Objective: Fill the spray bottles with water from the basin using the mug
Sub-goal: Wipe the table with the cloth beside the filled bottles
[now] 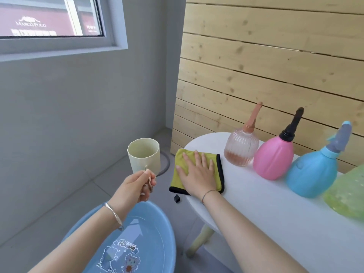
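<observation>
Above the blue basin (167, 231), the left hand (136, 186) pinches the cream mug (144, 154) by its thin handle alone and holds it upright, out past the edge of the table (256, 203). With so slight a grip a loaded mug could swing and slop water onto the floor tiles. The right hand (197, 172) lies flat with straight fingers on the yellow-green cloth (182, 157), whose near corner overhangs the table edge. A push could drag it off.

The mug's inside looks pale and mostly empty, though I cannot rule out a little water at the bottom. The basin shows a sheen over its cartoon print, probably water, of a depth I cannot tell.

Four spray bottles stand in a tight row along the back of the table. The clear ribbed bottle (241, 148) holds a low layer of tinted liquid. The pink bottle (272, 160), blue bottle (312, 174) and green bottle (346, 194) are too opaque or too cut off to judge. The three spray heads in view are on, so none can take water yet. Their necks look narrow against the wide mug, so pouring will likely spill, and a nudge to one bottle could topple its neighbours.
</observation>
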Demonstrator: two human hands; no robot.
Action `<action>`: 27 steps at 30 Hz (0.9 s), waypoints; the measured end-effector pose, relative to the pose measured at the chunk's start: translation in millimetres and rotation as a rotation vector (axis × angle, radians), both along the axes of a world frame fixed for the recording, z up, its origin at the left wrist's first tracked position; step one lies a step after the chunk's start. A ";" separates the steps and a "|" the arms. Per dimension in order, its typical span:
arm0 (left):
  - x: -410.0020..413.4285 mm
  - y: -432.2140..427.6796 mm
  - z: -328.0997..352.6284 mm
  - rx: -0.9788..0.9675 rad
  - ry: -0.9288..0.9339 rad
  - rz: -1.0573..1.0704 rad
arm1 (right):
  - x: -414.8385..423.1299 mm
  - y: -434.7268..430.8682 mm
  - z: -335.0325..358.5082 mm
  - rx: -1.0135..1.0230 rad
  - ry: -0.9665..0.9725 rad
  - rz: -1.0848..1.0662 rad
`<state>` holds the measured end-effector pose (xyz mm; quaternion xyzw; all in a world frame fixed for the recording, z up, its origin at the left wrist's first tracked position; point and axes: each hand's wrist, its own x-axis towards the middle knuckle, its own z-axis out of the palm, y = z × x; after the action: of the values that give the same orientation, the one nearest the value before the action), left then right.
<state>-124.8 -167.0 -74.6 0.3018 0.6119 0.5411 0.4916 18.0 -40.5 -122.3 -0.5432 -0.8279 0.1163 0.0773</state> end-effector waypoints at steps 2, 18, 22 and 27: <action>-2.7 3.2 -0.6 0.001 -0.008 -0.007 | -6.8 18.2 0.5 -0.005 0.005 -0.009; 42.3 6.3 19.5 0.093 -0.043 -0.053 | 59.8 -19.4 -2.4 0.003 -0.059 0.026; 76.5 9.8 23.5 0.107 -0.062 -0.110 | 114.2 -52.9 -3.4 0.040 -0.091 -0.011; 109.1 17.4 21.1 0.066 -0.008 -0.161 | 177.3 -67.4 -5.5 0.062 -0.106 -0.112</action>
<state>-15.6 -149.6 -53.5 0.3641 0.5654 0.5209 0.5258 195.3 -107.9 -127.7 -0.5913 -0.8024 0.0571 0.0567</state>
